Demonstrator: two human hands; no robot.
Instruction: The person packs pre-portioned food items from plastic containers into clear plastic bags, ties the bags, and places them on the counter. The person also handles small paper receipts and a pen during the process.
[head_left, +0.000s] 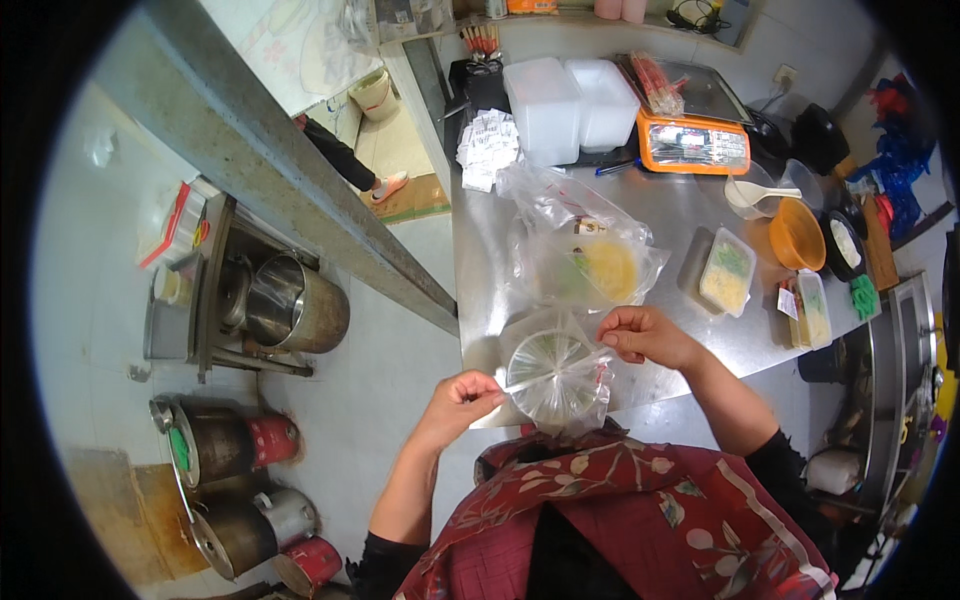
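Note:
A round container in a clear plastic bag stands at the near left corner of the steel table. The bag is drawn tight over the lid, its plastic gathered at the middle. My left hand pinches one end of the twisted plastic at the bag's left side. On the other side my right hand pinches the opposite end between thumb and fingers. Just behind is another clear bag holding a container with yellow and green food. A lidded plastic box of food lies further right.
Stacked plastic boxes, paper slips and an orange scale line the back. An orange bowl and another food box are on the right. A metal post slants down left of the table. Pots stand left; a person's leg shows beyond.

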